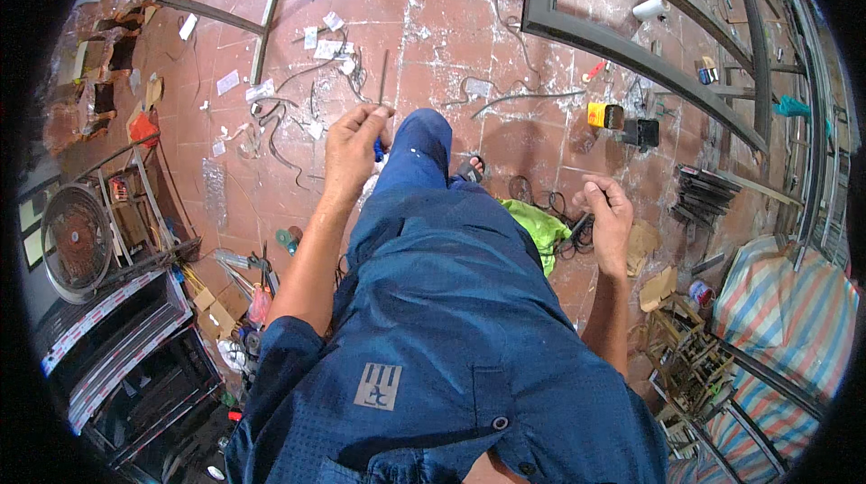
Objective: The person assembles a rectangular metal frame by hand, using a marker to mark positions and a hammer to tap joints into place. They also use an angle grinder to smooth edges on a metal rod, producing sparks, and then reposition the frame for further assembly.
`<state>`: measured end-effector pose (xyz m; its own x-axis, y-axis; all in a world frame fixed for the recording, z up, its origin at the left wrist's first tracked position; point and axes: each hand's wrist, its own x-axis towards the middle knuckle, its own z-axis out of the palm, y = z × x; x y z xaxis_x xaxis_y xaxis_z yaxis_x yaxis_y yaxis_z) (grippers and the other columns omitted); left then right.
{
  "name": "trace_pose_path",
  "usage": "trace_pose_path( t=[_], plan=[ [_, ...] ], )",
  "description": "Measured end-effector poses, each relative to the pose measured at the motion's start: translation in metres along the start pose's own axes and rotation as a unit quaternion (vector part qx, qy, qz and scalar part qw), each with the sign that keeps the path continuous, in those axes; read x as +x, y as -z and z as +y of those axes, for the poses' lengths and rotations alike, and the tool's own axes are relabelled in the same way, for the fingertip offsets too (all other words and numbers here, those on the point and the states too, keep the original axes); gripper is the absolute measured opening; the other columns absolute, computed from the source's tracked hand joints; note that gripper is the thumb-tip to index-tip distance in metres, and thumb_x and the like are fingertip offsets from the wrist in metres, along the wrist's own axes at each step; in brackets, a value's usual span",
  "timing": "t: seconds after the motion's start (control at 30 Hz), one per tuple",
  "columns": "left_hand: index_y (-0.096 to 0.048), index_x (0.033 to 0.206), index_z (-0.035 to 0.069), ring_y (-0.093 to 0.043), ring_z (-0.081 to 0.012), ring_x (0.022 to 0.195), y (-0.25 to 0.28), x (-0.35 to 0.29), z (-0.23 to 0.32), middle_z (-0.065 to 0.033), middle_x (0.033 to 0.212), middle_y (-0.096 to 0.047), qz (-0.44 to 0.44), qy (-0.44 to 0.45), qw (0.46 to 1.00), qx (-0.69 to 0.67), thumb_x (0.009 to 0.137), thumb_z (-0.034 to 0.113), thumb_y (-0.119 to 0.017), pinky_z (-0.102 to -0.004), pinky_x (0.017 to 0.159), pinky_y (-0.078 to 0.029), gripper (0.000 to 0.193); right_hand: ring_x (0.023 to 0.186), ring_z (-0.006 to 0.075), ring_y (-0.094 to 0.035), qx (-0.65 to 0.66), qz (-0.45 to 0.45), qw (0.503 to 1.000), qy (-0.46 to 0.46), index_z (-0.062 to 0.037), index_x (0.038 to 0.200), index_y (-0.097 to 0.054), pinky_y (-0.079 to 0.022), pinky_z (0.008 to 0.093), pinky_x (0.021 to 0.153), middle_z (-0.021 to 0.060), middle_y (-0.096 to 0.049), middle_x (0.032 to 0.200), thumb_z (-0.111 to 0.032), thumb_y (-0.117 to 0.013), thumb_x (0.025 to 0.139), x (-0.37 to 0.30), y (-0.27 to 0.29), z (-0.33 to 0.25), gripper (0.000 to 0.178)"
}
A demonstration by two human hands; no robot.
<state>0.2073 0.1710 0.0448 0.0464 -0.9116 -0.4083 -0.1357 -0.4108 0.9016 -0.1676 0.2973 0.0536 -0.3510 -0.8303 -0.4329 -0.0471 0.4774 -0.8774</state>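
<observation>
My left hand (354,148) is raised beside my left knee, thumb and fingers pinched together. A thin dark strip (385,76) sticks up from its fingertips. Just under that hand shows a small blue thing (379,152); whether the hand holds it is unclear. On the other side, my right hand (606,212) is in the air with curled fingers. A faint thin line runs left from its fingertips, too fine to name. Below the right hand are a bright green cloth or bag (539,230) and dark coiled cable (582,233).
Dark metal frames (622,42) stand at the upper right and upper left (266,33). A yellow can (603,114) and a black box (642,132) are on the tiled floor. Cables and scraps lie ahead, a fan (77,239) at left, a striped tarp (780,304) at right.
</observation>
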Motion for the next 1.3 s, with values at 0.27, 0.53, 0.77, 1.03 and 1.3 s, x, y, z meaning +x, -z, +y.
trace_pose_path(
  t=[0.27,0.53,0.77,1.03,1.3],
  plan=[
    [-0.075,0.119,0.0,-0.049,-0.0048,0.06,0.008,0.053,-0.026,0.0036,0.067,-0.057,-0.028,0.059,0.998,0.003,0.104,0.022,-0.062,-0.0242,0.055,-0.038,0.029,0.085,0.0096,-0.062,-0.132,-0.045,0.99,0.004,0.0033,0.103,-0.075,-0.05,0.0265,0.079,0.0035,-0.072,0.088,-0.016,-0.068,0.097,0.022,-0.007,0.034,0.021],
    [-0.077,0.114,0.003,-0.06,-0.0089,0.072,-0.008,0.135,-0.004,-0.0013,0.081,-0.071,-0.195,-0.023,0.977,0.087,0.103,0.027,-0.065,-0.0291,0.065,-0.049,0.029,0.095,0.017,-0.07,-0.191,-0.034,0.981,-0.025,-0.0013,0.121,-0.072,-0.055,0.0307,0.087,0.0084,-0.075,0.107,-0.018,-0.071,0.099,0.081,-0.066,-0.028,0.028],
    [-0.077,0.106,0.004,-0.072,-0.0382,0.088,-0.035,0.218,0.019,-0.0212,0.097,-0.075,-0.337,-0.166,0.915,0.151,0.1,0.033,-0.063,-0.0461,0.079,-0.055,0.033,0.094,0.0154,-0.068,-0.304,-0.094,0.944,-0.085,-0.0031,0.127,-0.07,-0.055,0.0328,0.086,0.0066,-0.074,0.101,-0.022,-0.074,0.098,0.108,-0.102,-0.074,0.034],
    [-0.077,0.093,0.005,-0.066,-0.0251,0.066,-0.069,0.271,0.031,-0.0124,0.08,-0.072,-0.371,-0.05,0.926,0.044,0.096,0.043,-0.072,-0.0405,0.064,-0.052,0.039,0.092,0.019,-0.068,-0.307,-0.055,0.942,-0.125,-0.0027,0.127,-0.07,-0.055,0.0339,0.085,0.0112,-0.073,0.098,-0.027,-0.073,0.098,0.124,-0.117,-0.09,0.038],
    [-0.075,0.1,0.007,-0.052,-0.0076,0.054,-0.122,0.261,0.043,0.0025,0.067,-0.059,-0.32,0.221,0.91,-0.143,0.09,0.052,-0.08,-0.0278,0.049,-0.046,0.046,0.095,0.0187,-0.068,-0.204,-0.026,0.967,-0.149,0.0003,0.129,-0.068,-0.054,0.0333,0.086,0.0126,-0.074,0.103,-0.026,-0.073,0.099,0.126,-0.136,-0.085,0.041]
  ],
)
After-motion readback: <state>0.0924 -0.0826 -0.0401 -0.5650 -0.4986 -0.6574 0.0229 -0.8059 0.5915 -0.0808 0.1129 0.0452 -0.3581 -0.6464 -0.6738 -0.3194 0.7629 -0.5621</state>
